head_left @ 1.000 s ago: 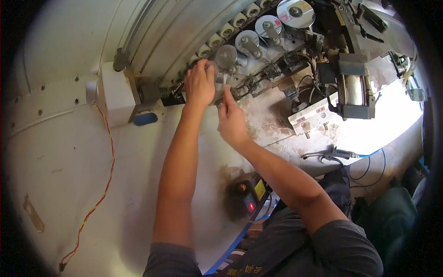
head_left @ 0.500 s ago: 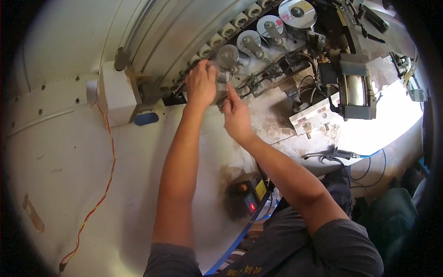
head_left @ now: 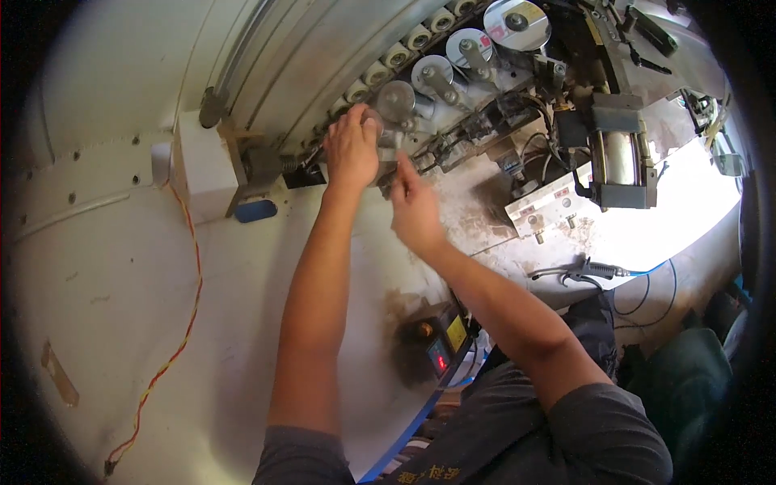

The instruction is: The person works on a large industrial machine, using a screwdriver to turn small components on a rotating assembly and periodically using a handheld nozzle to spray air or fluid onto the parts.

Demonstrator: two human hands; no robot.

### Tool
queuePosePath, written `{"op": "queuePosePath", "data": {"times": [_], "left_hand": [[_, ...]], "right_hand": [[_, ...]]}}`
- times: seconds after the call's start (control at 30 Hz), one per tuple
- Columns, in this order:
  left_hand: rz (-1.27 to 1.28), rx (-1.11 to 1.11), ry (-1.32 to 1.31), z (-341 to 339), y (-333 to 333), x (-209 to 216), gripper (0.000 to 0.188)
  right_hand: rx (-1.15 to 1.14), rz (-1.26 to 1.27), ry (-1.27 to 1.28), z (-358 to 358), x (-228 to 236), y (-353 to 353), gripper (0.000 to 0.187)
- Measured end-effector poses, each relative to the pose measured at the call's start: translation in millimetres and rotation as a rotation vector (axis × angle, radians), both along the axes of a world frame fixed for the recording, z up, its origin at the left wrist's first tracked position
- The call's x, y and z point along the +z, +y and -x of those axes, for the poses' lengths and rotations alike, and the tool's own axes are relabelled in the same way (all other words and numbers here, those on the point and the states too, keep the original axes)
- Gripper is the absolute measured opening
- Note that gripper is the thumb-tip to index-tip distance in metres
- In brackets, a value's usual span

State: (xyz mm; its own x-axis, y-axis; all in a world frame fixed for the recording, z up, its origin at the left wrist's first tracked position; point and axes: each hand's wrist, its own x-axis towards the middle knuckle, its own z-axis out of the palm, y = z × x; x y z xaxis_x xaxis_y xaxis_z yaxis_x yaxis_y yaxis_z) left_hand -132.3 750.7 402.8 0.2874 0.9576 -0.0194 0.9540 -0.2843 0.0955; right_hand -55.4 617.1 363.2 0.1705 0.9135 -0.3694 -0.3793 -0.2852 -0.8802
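My left hand (head_left: 352,153) is curled over the last metal roller (head_left: 373,119) of a slanting row. Its fingertips are partly hidden behind the roller. Close beside it, my right hand (head_left: 418,212) is closed, with the thumb side toward the same roller. Whatever it grips is too hidden and blurred to name. Up and to the right of my hands, shiny round rollers (head_left: 397,102) on short metal arms continue the row. Small cable-fed blocks (head_left: 453,148) line its near side.
A white box (head_left: 212,174) stands left of my hands, with a twisted red-and-yellow wire (head_left: 194,283) trailing down. A control box (head_left: 436,339) with a red display sits between my forearms. At right are a metal cylinder (head_left: 621,158) and an air gun (head_left: 594,268).
Both hands stay by the same roller. My right hand has turned slightly, and the view has shifted a little; nothing else visibly differs.
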Motion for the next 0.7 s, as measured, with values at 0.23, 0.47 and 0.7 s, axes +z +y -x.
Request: {"op": "queuePosePath", "data": {"times": [0.23,0.47,0.7], "left_hand": [[-0.005,0.041,-0.018,-5,-2,1,0.040],[-0.014,0.049,-0.011,-7,-2,1,0.041],[-0.070,0.033,-0.071,3,-3,-7,0.043]], "right_hand": [[-0.034,0.007,0.052,1,-3,5,0.053],[-0.078,-0.089,-0.029,9,-12,-2,0.052],[-0.173,-0.201,-0.144,19,-9,-6,0.049]]}}
